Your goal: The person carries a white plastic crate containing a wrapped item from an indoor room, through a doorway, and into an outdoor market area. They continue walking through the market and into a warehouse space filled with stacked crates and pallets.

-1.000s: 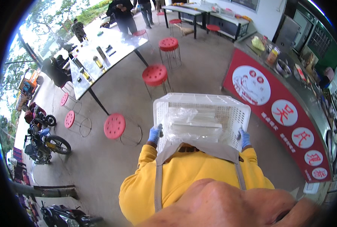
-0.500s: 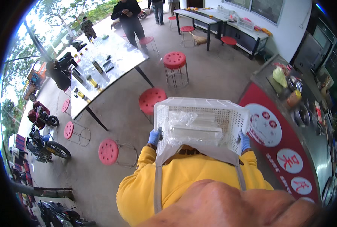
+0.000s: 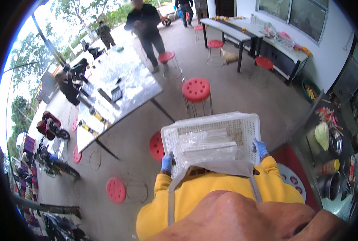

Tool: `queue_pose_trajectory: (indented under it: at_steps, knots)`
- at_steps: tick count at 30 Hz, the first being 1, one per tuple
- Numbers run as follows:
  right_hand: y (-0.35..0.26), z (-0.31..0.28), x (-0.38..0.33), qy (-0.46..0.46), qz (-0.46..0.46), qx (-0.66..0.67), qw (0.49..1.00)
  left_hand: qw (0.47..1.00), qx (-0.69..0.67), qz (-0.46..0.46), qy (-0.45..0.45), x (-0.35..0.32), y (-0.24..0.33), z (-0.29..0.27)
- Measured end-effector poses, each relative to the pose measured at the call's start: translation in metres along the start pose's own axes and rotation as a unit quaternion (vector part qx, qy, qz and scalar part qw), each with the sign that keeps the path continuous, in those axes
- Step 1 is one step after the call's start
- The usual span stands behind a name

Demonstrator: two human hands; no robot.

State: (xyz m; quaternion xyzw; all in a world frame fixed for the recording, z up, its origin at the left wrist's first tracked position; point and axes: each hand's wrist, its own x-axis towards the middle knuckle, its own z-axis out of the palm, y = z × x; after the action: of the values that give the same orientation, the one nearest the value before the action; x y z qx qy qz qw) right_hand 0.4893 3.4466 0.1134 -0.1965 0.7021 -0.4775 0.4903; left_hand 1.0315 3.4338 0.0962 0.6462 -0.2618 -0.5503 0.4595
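A white perforated plastic basket is carried in front of my body, its near side against my grey apron. In it lie long white packs wrapped in clear plastic. My left hand, in a blue glove, is closed on the basket's left end. On the opposite end my right hand, gloved in blue too, grips the side. The fingertips of both hands are partly hidden by the basket.
A red stool stands ahead; another red stool is partly behind the basket. To the left is a long white table with bottles. A person stands beyond it. At right, a counter holds pots and a jar.
I have moved forward with the basket still in both hands. The stool ahead and the far tables look nearer, and the red panel at right is now mostly hidden.
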Motion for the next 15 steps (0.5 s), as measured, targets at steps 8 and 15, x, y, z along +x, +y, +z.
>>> queue_pose_trajectory:
  at_steps: [8, 15]
  knots:
    - [-0.145, 0.067, 0.142, -0.015, 0.010, -0.023, 1.000, 0.998, 0.004, -0.058, -0.031, 0.181, 0.094, 0.103]
    - [-0.205, 0.093, 0.306, 0.005, 0.013, -0.050, 0.999, 0.999, -0.023, -0.033, -0.027, 0.293, 0.139, 0.207]
